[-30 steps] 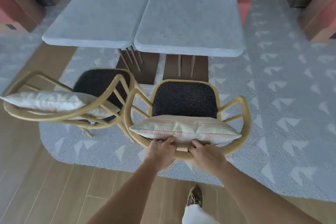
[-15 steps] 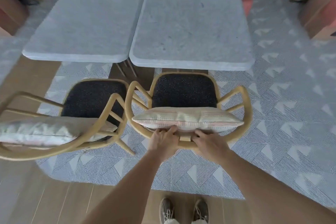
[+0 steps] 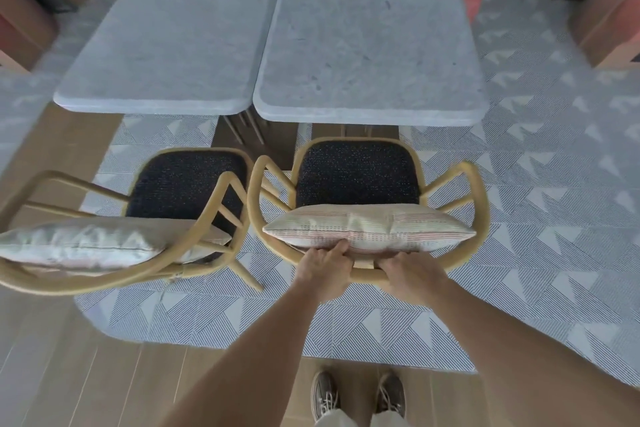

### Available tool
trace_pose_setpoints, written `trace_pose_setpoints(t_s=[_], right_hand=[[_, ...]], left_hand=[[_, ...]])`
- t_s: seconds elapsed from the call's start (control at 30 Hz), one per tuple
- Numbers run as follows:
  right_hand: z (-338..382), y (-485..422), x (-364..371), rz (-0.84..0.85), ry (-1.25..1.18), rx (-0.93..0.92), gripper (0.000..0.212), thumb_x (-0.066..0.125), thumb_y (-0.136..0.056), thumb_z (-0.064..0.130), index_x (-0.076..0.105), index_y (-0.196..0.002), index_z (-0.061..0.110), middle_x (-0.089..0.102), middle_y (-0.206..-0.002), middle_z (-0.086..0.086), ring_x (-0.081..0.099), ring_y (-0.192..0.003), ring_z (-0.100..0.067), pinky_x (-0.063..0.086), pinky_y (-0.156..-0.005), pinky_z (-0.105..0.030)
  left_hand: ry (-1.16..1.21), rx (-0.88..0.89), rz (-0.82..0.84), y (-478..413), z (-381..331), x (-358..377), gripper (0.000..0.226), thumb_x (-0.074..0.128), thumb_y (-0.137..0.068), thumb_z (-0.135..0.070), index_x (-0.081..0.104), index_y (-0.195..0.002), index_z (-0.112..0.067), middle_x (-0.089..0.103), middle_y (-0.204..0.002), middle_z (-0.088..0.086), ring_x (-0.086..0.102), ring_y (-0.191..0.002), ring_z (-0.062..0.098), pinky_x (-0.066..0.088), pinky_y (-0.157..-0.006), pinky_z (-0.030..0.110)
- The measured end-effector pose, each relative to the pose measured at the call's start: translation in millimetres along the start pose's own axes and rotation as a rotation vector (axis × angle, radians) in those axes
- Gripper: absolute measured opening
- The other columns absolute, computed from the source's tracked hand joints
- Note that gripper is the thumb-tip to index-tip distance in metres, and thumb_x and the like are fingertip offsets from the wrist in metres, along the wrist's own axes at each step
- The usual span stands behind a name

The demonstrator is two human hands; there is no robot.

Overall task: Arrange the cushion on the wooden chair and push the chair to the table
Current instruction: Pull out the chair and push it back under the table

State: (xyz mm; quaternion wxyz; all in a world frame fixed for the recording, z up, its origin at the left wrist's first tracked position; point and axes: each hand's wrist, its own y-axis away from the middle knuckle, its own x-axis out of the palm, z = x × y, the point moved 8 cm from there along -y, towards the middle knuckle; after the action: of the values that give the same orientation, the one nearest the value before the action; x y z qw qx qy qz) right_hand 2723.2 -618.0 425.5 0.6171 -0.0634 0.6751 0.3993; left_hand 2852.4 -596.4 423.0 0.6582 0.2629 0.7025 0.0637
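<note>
A wooden chair (image 3: 479,191) with a curved tan frame and a dark speckled seat stands on the rug, its seat front just short of the grey stone table (image 3: 367,45). A striped beige cushion (image 3: 370,227) leans upright against the chair's backrest. My left hand (image 3: 323,269) and my right hand (image 3: 412,276) both grip the top rail of the backrest, close together at its middle, just behind the cushion.
A second matching chair (image 3: 214,204) with its own pale cushion (image 3: 83,243) stands at the left, angled, almost touching the first. A second grey table (image 3: 166,38) adjoins the first. A patterned grey rug (image 3: 540,236) covers the floor; salmon seating lies beyond. My shoes (image 3: 358,395) stand on wood floor.
The chair has slid forward toward the table with both hands on its backrest. I have stepped closer, and both my feet now show at the bottom.
</note>
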Motion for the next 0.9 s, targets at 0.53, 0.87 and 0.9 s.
trace_pose_setpoints(t_s=[0.53, 0.87, 0.9], right_hand=[[44.2, 40.7, 37.0, -0.070, 0.016, 0.016, 0.028, 0.052, -0.098, 0.041, 0.066, -0.121, 0.032, 0.078, -0.093, 0.003, 0.075, -0.078, -0.022, 0.055, -0.069, -0.033], [47.3, 60.1, 23.4, -0.125, -0.183, -0.025, 0.064, 0.050, -0.091, 0.076, 0.068, -0.128, 0.027, 0.071, -0.124, 0.006, 0.071, -0.106, -0.019, 0.061, -0.089, -0.041], [45.2, 68.5, 7.4, -0.171, -0.365, -0.009, 0.073, 0.046, -0.088, 0.082, 0.068, -0.129, 0.026, 0.069, -0.126, 0.006, 0.070, -0.108, -0.016, 0.061, -0.090, -0.040]], left_hand=[[-0.035, -0.010, -0.007, 63.1, -13.4, 27.5, 0.028, 0.066, -0.099, -0.025, 0.074, -0.124, -0.016, 0.051, -0.139, 0.006, 0.074, -0.102, 0.034, 0.056, -0.092, 0.050], [0.257, 0.086, -0.251, 86.7, -3.2, 7.5, 0.053, 0.052, -0.098, -0.067, 0.071, -0.122, -0.023, 0.061, -0.119, -0.008, 0.065, -0.097, 0.014, 0.056, -0.080, 0.032], [0.425, 0.073, -0.351, 96.3, 4.8, -8.9, 0.055, 0.049, -0.099, -0.066, 0.071, -0.122, -0.022, 0.064, -0.118, -0.008, 0.065, -0.098, 0.012, 0.056, -0.081, 0.031]])
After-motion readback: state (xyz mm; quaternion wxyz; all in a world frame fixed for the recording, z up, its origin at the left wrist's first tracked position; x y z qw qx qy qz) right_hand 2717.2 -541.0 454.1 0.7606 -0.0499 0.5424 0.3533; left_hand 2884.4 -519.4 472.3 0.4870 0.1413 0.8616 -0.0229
